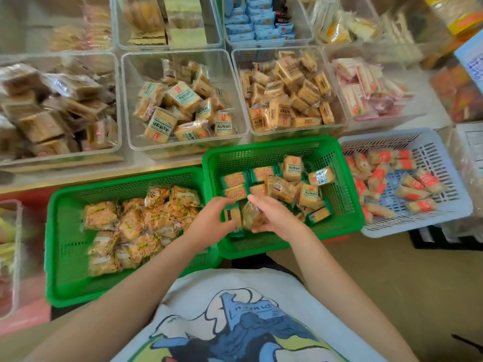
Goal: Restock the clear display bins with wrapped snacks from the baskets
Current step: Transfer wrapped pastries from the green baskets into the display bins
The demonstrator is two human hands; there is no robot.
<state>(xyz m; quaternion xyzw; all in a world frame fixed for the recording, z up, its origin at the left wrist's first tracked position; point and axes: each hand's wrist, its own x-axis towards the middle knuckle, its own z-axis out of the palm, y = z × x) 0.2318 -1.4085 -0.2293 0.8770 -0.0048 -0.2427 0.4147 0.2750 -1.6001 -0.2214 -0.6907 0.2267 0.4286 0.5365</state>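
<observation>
- Sitting at far left, a green basket (60,257) holds crinkly orange-and-yellow wrapped snacks (136,226) heaped toward its far side.
- Behind it, a clear bin (125,100) with green-labelled toast packets (180,111) stands about half full.
- Next along, the middle green basket (345,178) carries mixed toast packs (292,184), and both hands work inside it at its near edge.
- The left hand (211,218) curls its fingers round a small packet (231,215), gripping it.
- The right hand (271,215) pinches a blurred clear-wrapped pack (252,218), just beside the left hand's one.
- Behind this basket, a second clear bin (237,82) is filled with orange-labelled packs (287,92).
- At right, a pale blue basket (444,158) contains red-labelled wrapped cakes (407,184), with a bin of pink packets (366,87) beyond it.
</observation>
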